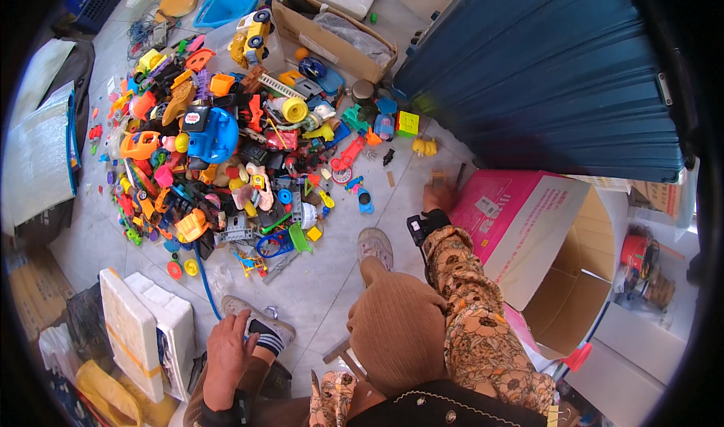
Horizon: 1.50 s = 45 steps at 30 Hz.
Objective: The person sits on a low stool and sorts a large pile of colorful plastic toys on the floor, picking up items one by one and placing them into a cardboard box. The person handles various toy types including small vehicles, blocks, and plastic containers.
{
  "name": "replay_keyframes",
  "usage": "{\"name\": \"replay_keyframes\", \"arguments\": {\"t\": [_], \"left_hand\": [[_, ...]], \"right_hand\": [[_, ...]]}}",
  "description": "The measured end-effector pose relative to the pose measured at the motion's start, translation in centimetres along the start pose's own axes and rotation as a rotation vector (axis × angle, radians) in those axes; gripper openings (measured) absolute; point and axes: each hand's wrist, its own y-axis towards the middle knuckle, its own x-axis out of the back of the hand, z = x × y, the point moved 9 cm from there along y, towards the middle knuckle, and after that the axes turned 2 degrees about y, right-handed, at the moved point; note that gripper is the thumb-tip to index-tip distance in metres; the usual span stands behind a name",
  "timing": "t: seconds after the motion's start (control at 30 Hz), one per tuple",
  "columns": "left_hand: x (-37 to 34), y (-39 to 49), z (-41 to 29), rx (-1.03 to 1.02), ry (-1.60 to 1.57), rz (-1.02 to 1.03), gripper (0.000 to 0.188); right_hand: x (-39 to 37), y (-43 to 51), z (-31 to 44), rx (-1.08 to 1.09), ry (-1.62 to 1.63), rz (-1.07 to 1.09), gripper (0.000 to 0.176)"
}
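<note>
My right hand (440, 195) reaches down to the floor beside a pink and white cardboard box (509, 223). At its fingertips is a small tan piece (438, 176), and whether the fingers grip it is hard to make out. My left hand (225, 352) hangs over my left knee with nothing in it, fingers slightly spread. A large heap of mixed plastic toys (226, 161) spreads over the tiled floor in front of me. Nearest to my right hand lie a yellow animal figure (424, 147), a puzzle cube (407, 124) and a blue toy (365, 200).
A dark blue ribbed case (543, 82) stands at the upper right. White foam boxes (133, 336) are at the lower left. Behind the heap are a long cardboard box (334, 42), a blue basin (226, 8) and a toy truck (251, 38) on a clear plastic container.
</note>
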Motion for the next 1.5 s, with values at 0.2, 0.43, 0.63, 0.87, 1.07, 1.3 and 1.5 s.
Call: {"name": "replay_keyframes", "arguments": {"t": [0.2,0.43,0.63,0.87,1.07,1.3,1.5], "left_hand": [[-0.1,0.5,0.0,0.004,-0.003,0.003,0.051],[-0.7,1.1,0.2,0.006,0.008,0.02,0.051],[-1.0,1.3,0.3,0.013,0.011,0.041,0.052],[-0.6,1.1,0.0,0.01,0.002,0.021,0.051],[-0.2,0.7,-0.1,0.007,-0.012,-0.004,0.05],[1.0,-0.1,-1.2,-0.057,-0.004,-0.097,0.05],[1.4,-1.5,-1.4,-0.047,0.041,-0.103,0.047]], "right_hand": [[3.1,3.1,-0.3,-0.085,-0.005,-0.339,0.066],[-2.3,8.5,-2.6,-0.023,-0.139,-0.253,0.053],[-0.4,5.9,-2.0,-0.177,0.051,0.1,0.055],[4.4,1.0,8.8,0.558,0.379,-0.232,0.051],[2.0,2.5,10.4,0.298,0.198,0.047,0.055],[-1.7,-0.8,7.8,0.327,0.25,0.12,0.041],[-2.7,-6.8,10.4,-0.072,1.165,0.784,0.033]]}}
